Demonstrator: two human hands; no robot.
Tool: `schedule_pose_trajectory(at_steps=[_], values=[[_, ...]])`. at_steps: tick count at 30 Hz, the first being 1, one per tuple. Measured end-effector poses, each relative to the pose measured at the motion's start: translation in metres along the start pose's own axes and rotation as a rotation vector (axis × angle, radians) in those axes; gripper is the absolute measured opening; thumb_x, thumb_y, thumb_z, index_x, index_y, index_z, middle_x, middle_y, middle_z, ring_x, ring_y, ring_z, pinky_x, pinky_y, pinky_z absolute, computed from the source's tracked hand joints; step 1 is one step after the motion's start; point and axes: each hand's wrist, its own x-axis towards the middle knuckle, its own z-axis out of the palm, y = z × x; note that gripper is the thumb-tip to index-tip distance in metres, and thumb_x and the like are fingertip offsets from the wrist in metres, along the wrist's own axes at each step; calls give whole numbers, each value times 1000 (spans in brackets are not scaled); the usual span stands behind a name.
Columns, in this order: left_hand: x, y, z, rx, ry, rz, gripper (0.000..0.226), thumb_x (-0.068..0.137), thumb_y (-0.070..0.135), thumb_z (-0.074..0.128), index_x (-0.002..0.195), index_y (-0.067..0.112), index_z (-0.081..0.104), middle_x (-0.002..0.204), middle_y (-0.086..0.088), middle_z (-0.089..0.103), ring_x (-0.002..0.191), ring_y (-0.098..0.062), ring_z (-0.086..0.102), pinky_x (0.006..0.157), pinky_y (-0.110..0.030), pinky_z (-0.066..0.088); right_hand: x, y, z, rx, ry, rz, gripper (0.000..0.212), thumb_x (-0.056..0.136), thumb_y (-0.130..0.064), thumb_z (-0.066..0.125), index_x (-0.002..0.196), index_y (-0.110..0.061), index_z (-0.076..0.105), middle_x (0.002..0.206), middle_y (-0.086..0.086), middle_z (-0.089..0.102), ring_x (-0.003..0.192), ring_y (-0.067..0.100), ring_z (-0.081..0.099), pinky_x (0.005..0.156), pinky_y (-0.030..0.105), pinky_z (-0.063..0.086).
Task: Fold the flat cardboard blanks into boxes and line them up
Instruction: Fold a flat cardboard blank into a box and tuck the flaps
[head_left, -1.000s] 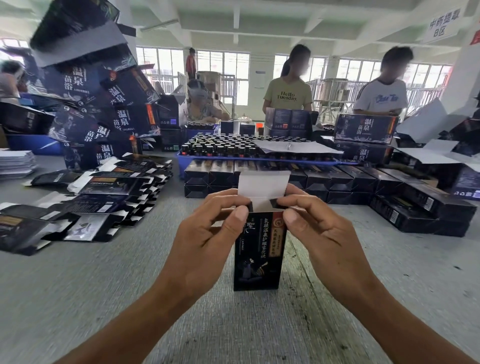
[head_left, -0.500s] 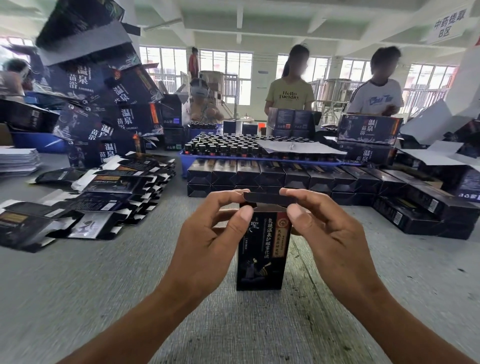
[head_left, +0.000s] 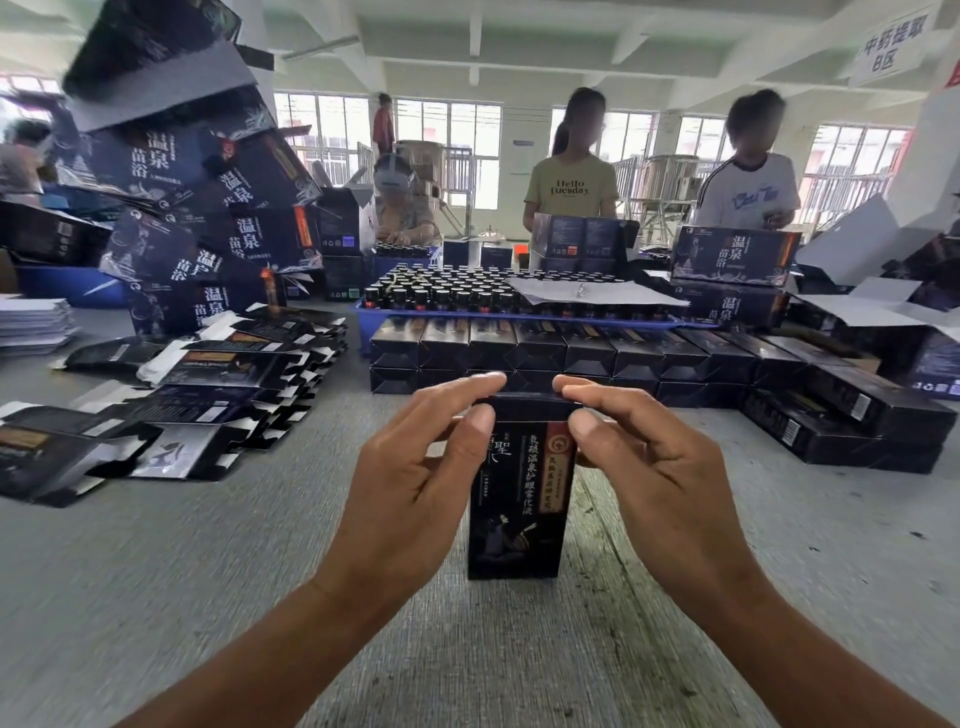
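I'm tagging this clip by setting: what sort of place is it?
Likely a packing workshop in a factory. Stacks of flat dark printed cardboard blanks, a blue tray of small dark capped bottles and rows of folded dark boxes cover the grey work table.

A tall, narrow black box (head_left: 517, 499) is seen upright at the centre of the frame, its printed front bearing pale characters, a red strip and a dark figure; its top flap is folded down. Flat black blanks (head_left: 208, 384) are spread in overlapping heaps at the middle left. Finished boxes (head_left: 613, 356) are laid on their sides in stacked rows across the middle, extending to the right.
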Motion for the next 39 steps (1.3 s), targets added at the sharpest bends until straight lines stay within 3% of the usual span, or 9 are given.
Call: schedule_pose_trajectory(at_steps=[7,14,17,21,24,29,33,35,39], values=[[1,-3,-3,105,-8,78,22,97,25,56,112,25,71,122,12,65,119,-6,60,78,-10,51,0,4,-3,-175,-5,-52,20,90,-36,63,106,-34,74,121,-20,69,114,3,65,87,24,57],[2,-8,-5,163,-33,95,23,94,25,60,114,19,70,121,11,66,114,-5,62,74,-10,51,2,7,-3,-332,32,-176,20,92,-30,63,107,-23,74,120,-15,68,114,0,63,84,10,50],[-1,-16,-9,190,-150,20,39,94,29,63,131,36,57,116,19,67,110,0,63,72,-11,53,1,11,-5,-359,30,-135,28,94,-35,61,120,-30,71,117,-19,68,110,-4,63,81,7,49],[2,-24,-13,207,-104,-98,57,91,27,69,129,61,43,111,34,60,96,1,68,65,-15,56,-2,22,-3,-548,-141,87,61,93,-46,64,143,-58,30,127,-25,54,102,-5,62,84,23,56],[7,-35,-17,191,42,-217,56,88,30,73,128,55,43,101,15,68,83,-6,71,66,-26,60,-4,25,1,-702,-335,125,63,87,-56,67,137,-57,29,133,-21,50,105,-2,58,95,37,54],[8,-48,-14,-8,161,-462,51,87,28,75,129,44,49,105,-6,70,82,-14,75,60,-29,60,-9,27,10,-951,-459,22,72,82,-70,61,140,-38,35,143,-8,47,118,9,49,101,33,48],[1,-57,-9,78,12,-435,58,83,53,64,134,61,38,108,7,71,87,-12,74,76,-36,57,1,29,-3,-968,-327,81,60,83,-54,59,138,-36,41,140,-5,51,114,15,55,95,35,52],[-5,-64,-11,368,-187,-332,59,76,67,55,128,75,29,117,21,62,99,-4,67,87,-37,53,15,31,-23,-1004,-191,136,57,82,-53,55,137,-36,47,135,-6,54,108,16,57,89,33,52],[-4,-76,-12,783,-483,-211,50,69,79,31,119,72,27,133,26,46,126,-2,45,101,-27,43,48,44,-83,-1132,71,311,48,90,-48,51,135,-32,54,132,2,56,108,23,58,83,33,47]])
